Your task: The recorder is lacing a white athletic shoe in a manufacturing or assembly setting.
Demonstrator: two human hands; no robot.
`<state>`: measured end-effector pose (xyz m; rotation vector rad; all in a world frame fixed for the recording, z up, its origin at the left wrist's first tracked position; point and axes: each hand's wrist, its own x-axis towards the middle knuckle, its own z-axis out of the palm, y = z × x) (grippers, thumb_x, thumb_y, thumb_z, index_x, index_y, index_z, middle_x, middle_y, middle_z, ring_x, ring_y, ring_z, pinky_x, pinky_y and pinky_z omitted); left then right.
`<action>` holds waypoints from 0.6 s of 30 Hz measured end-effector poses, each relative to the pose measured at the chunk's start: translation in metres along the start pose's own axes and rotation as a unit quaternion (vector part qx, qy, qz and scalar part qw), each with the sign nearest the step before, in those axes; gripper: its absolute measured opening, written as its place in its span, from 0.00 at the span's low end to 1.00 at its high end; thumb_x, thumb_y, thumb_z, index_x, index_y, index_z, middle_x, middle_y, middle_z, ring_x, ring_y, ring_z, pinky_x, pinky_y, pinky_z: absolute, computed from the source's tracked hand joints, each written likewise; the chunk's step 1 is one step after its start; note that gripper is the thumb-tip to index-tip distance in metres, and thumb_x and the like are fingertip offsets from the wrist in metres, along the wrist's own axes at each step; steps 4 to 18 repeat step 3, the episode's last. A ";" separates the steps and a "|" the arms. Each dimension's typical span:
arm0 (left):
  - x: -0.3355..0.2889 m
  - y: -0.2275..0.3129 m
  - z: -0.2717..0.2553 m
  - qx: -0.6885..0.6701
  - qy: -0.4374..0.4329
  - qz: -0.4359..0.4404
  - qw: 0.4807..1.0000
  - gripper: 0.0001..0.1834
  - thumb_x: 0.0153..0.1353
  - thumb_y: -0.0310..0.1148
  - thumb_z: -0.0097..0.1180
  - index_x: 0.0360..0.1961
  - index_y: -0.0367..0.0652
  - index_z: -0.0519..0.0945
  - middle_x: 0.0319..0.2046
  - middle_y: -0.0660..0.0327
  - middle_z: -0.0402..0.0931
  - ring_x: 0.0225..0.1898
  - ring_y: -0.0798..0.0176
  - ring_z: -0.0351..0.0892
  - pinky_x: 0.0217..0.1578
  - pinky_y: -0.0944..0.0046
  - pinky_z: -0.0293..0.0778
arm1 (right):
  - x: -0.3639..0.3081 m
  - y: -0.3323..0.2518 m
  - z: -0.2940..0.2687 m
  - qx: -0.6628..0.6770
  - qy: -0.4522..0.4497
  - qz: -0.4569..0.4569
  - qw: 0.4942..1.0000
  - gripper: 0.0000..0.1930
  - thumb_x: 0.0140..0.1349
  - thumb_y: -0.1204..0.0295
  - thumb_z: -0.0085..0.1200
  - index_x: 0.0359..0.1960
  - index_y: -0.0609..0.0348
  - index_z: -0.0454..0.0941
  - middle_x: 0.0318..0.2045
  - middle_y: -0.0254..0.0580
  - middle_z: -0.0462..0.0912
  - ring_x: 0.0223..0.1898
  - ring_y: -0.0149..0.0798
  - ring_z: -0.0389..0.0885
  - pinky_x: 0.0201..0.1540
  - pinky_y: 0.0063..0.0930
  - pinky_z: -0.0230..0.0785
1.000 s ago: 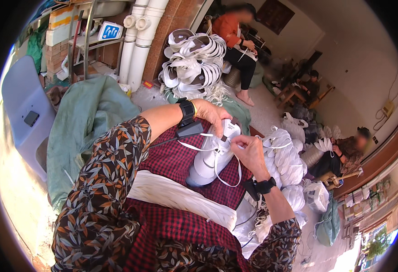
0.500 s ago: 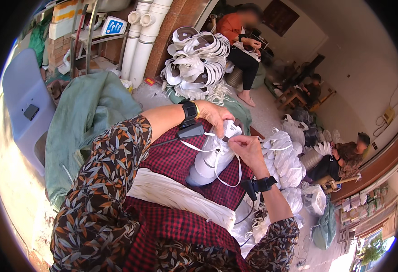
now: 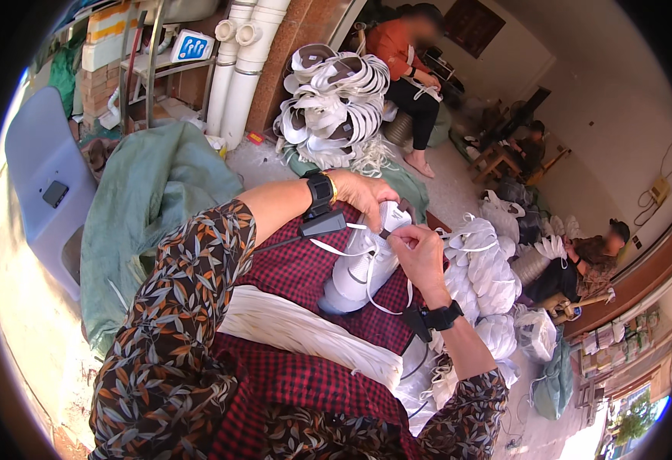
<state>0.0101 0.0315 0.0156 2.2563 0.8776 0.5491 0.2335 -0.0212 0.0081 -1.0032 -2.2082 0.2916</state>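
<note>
A white shoe upper (image 3: 353,274) with a grey-blue toe lies across my lap on a red-and-black checked cloth (image 3: 275,257), its tongue end pointing away from me. My left hand (image 3: 357,196) grips the far end near the tongue, thumb on top. Close beside it, my right hand (image 3: 420,257) is closed in a pinch at the upper's eyelet edge. A white shoelace (image 3: 368,285) loops down over the upper and rises toward my right fingers. Exactly what lies between those fingertips is partly hidden. Nearer to me, a thick bundle of white laces (image 3: 309,328) rests on the cloth.
Ahead stands a pile of white shoe uppers (image 3: 328,103). More white uppers (image 3: 481,268) are heaped to my right. A green sack (image 3: 152,207) and a grey-blue chair (image 3: 49,169) holding a small black device are at left. Several people sit further back, including one in orange (image 3: 390,50).
My hands and the shoe upper stay nearly in place, with small finger shifts at the eyelet edge. The whole view has shifted slightly. The person in orange has lowered their hands.
</note>
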 end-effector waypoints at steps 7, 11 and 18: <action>-0.002 0.001 -0.002 0.010 0.002 -0.003 1.000 0.29 0.45 0.31 0.72 0.51 0.40 0.77 0.37 0.61 0.83 0.39 0.67 0.80 0.40 0.66 0.76 | -0.003 -0.002 -0.011 -0.070 -0.017 0.008 0.997 0.09 0.50 0.70 0.68 0.32 0.60 0.87 0.28 0.49 0.83 0.31 0.42 0.85 0.34 0.36 0.74; -0.002 0.001 -0.002 0.010 0.002 -0.003 1.000 0.29 0.45 0.31 0.72 0.51 0.40 0.77 0.37 0.61 0.83 0.39 0.67 0.80 0.40 0.66 0.76 | -0.003 -0.002 -0.011 -0.070 -0.017 0.008 0.997 0.09 0.50 0.70 0.68 0.32 0.60 0.87 0.28 0.49 0.83 0.31 0.42 0.85 0.34 0.36 0.74; -0.002 0.001 -0.002 0.010 0.002 -0.003 1.000 0.29 0.45 0.31 0.72 0.51 0.40 0.77 0.37 0.61 0.83 0.39 0.67 0.80 0.40 0.66 0.76 | -0.003 -0.002 -0.011 -0.070 -0.017 0.008 0.997 0.09 0.50 0.70 0.68 0.32 0.60 0.87 0.28 0.49 0.83 0.31 0.42 0.85 0.34 0.36 0.74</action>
